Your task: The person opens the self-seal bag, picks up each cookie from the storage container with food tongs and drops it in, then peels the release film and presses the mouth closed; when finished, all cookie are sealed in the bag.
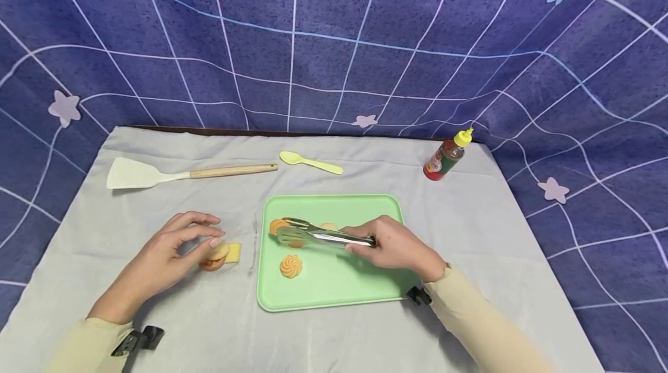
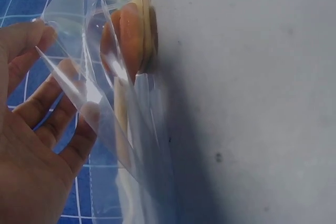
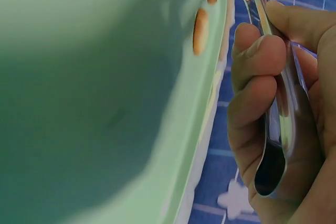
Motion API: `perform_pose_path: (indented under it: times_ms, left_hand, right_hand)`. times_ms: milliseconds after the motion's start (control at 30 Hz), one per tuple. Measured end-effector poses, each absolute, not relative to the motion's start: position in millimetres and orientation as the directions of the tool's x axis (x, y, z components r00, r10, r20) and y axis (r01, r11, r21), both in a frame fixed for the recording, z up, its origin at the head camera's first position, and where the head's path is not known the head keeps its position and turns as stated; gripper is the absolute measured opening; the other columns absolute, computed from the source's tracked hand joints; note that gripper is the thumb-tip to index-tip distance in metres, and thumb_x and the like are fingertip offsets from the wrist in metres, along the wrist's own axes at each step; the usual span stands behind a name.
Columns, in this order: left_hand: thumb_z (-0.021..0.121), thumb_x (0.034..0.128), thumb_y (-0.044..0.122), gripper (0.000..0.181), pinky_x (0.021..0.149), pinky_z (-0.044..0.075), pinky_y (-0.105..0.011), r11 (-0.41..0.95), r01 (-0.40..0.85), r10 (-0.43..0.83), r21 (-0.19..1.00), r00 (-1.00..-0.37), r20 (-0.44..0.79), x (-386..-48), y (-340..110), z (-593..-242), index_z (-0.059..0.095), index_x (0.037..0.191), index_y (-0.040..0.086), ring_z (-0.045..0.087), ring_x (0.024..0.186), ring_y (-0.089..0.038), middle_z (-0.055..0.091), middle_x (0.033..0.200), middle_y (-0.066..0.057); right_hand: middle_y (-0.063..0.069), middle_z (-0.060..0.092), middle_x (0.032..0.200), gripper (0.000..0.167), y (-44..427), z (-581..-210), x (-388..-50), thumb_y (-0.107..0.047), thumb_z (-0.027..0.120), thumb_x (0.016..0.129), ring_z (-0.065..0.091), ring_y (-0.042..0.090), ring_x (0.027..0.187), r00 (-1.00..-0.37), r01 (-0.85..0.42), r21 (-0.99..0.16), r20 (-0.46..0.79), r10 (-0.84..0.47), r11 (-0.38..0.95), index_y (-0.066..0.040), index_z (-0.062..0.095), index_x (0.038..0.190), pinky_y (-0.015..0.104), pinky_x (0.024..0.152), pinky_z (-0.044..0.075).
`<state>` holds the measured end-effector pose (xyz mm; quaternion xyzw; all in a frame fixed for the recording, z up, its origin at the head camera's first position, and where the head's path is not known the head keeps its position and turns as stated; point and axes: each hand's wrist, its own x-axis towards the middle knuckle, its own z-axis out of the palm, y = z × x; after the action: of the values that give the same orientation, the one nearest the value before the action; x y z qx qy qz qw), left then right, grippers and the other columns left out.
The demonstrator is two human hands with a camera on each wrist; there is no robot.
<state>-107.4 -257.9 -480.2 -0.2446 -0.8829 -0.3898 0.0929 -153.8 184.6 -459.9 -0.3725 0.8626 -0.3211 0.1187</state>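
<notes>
Within right fingers (image 3: 258, 59): tongs (image 1: 336, 236), perhaps touching cookie (image 1: 296, 243) beyond.

No readable text or numbers in any view. Only label spotted is on the yellow-capped bottle (image 1: 443, 159), beyond and to the right of the right hand (image 1: 391, 243); the label (image 1: 434, 162) has a pale patch and green area, print too small to make out.

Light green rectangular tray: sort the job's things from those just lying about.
Seemingly in use:
silver metal tongs
tray
round golden biscuits
clear plastic film

Seemingly lying about:
white spatula with wooden handle
pale yellow spoon
yellow-topped clear bottle
</notes>
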Motion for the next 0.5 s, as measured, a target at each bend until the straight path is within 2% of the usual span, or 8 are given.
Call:
perform_pose_path:
  times_ms: [167,300,500]
  left_hand:
    - [0.079,0.0857,-0.004,0.033,0.101,0.033,-0.014,0.559,0.532,0.366,0.636,-0.847,0.387,-109.9,-256.4,-477.2,0.077,0.111,0.017,0.052,0.12,-0.016,0.063,0.126,0.0]
    - [0.08,0.085,-0.004,0.03,0.101,0.034,-0.015,0.557,0.532,0.364,0.638,-0.847,0.388,-110.7,-257.4,-477.8,0.077,0.109,0.014,0.051,0.121,-0.015,0.062,0.125,0.0]
    - [0.079,0.0879,0.002,0.025,0.1,0.032,-0.014,0.566,0.51,0.349,0.648,-0.86,0.372,-109.0,-258.1,-479.2,0.078,0.108,0.017,0.051,0.121,-0.016,0.062,0.126,0.001]
  right_hand:
    - [-0.013,0.073,0.104,0.036,157.2,-459.3,-161.2,-0.031,0.072,0.097,0.027,-0.006,0.044,-0.648,-0.611,-0.623,0.039,-0.761,0.488,-0.017,0.07,0.13,0.019,0.045,0.031]
    - [-0.008,0.071,0.117,0.036,136.0,-459.2,-166.0,-0.033,0.072,0.097,0.029,-0.006,0.051,-0.612,-0.656,-0.59,0.051,-0.789,0.47,-0.016,0.071,0.129,0.018,0.051,0.034]
    - [-0.013,0.072,0.112,0.036,106.3,-461.4,-174.4,-0.034,0.072,0.097,0.022,-0.002,0.049,-0.564,-0.673,-0.595,0.03,-0.825,0.438,-0.021,0.071,0.131,0.021,0.047,0.028]
